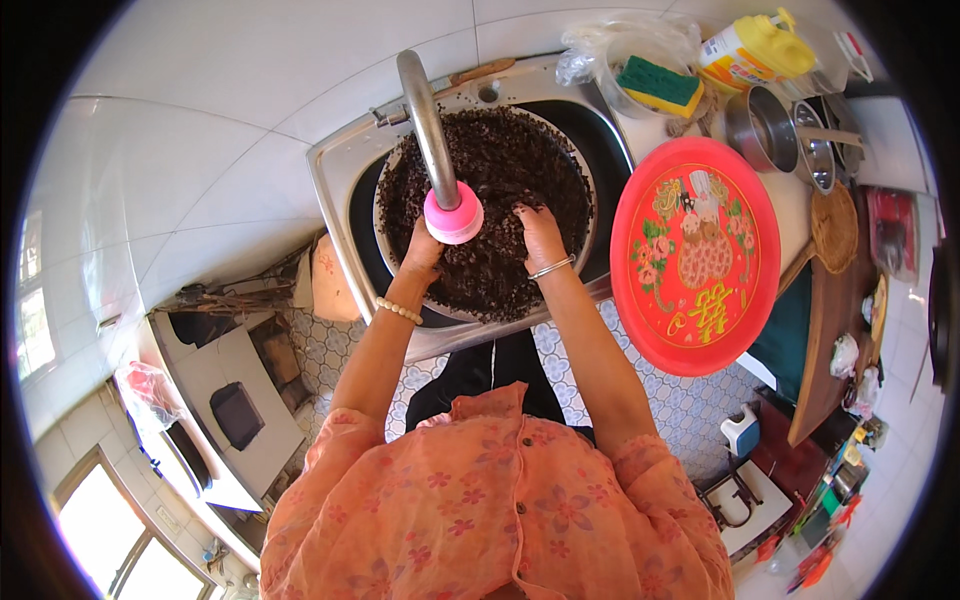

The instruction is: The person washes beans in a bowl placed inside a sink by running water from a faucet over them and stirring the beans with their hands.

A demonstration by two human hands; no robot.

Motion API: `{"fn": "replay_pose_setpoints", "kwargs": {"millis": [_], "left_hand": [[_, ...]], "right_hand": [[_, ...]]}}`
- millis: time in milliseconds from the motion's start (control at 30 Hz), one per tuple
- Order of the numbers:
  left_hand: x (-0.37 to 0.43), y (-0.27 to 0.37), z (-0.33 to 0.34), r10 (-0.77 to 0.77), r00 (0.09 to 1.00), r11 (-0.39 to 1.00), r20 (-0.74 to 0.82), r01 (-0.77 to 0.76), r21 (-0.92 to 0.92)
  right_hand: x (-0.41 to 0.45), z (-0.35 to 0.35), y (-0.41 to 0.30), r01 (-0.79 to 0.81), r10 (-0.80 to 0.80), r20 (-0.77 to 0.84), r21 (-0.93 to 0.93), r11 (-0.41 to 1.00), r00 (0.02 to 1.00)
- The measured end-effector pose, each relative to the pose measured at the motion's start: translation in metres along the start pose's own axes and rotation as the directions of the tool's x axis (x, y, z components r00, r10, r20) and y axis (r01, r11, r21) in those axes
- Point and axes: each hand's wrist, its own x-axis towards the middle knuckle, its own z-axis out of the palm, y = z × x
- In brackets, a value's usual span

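A wide round basin [590, 217] stands in the stainless steel sink [328, 169]. Small dark-brown pieces [517, 150], wet-looking, fill it nearly to the rim; what they are I cannot tell. My left hand [424, 253] reaches into the near left part of the pieces, its fingers partly hidden behind the faucet's pink nozzle [454, 213]. To the right, my right hand [541, 234] dips its curled fingers among the pieces, and bits cling to them. Whether either hand grips any pieces is hidden. The curved metal faucet [427, 120] arches over the basin.
A red patterned tray [697, 255] overhangs the counter's edge at right. Behind it are a green-and-yellow sponge [660, 85] on a plastic bowl, a yellow bottle [757, 51] and a metal saucepan [761, 129]. A wooden-handled tool [484, 71] lies behind the sink.
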Motion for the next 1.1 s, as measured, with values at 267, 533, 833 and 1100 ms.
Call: {"fn": "replay_pose_setpoints", "kwargs": {"millis": [267, 533, 833, 1100], "left_hand": [[0.002, 0.001, -0.007, 0.519, 0.756, 0.563, 0.398, -0.653, 0.507], [-0.031, 0.009, -0.010, 0.356, 0.894, 0.883, 0.272, -0.417, 0.215], [-0.053, -0.017, -0.029, -0.064, 0.996, 0.968, -0.062, 0.046, -0.246], [-0.002, -0.046, -0.011, -0.337, 0.941, 0.849, -0.013, 0.298, -0.437]], "right_hand": [[-0.031, 0.038, -0.012, 0.297, -0.310, 0.212, 0.095, 0.950, 0.927], [-0.029, -0.003, -0.011, 0.366, -0.344, 0.126, -0.290, 0.884, 0.931], [-0.011, -0.051, -0.031, 0.309, -0.367, 0.078, -0.712, 0.630, 0.927], [0.033, -0.068, 0.026, -0.256, 0.168, -0.282, -0.312, 0.915, 0.945]]}}
